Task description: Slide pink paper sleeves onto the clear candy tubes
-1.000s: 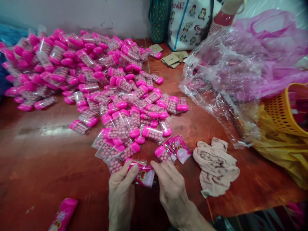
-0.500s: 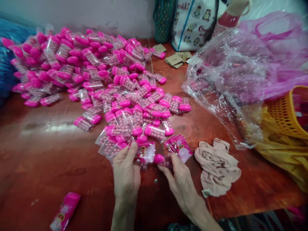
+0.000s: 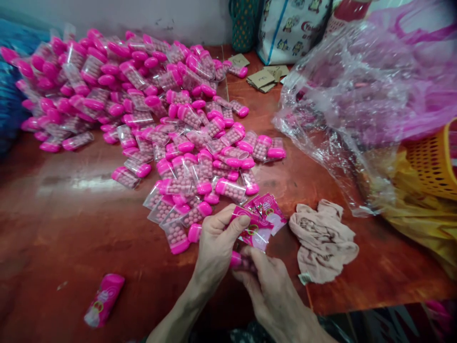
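Note:
My left hand point(image 3: 217, 243) is closed, thumb on top, on a pink printed plastic sleeve point(image 3: 254, 231). Behind it, several more printed sleeves point(image 3: 269, 209) lie in a small stack on the table. In my right hand point(image 3: 269, 290), fingers pinch a small clear candy bottle point(image 3: 237, 260) with a pink cap and round pink candies. The bottle lies just below the held sleeve, partly hidden by my fingers. A heap of similar candy bottles point(image 3: 178, 176) spreads beyond my hands. One bottle in a printed sleeve point(image 3: 104, 300) lies apart at front left.
To the right rests a crumpled beige cloth point(image 3: 323, 243). Clear plastic wrap point(image 3: 332, 114), a pink bag point(image 3: 424, 71) and a yellow basket point(image 3: 428, 164) crowd the right side. Cardboard pieces point(image 3: 262, 78) and a printed bag point(image 3: 289, 33) stand near the wall.
My left hand has moved right with the sleeve, from the heap's front edge toward the sleeve stack. My right hand has come slightly nearer to me, still holding the bottle. The view has shifted a little.

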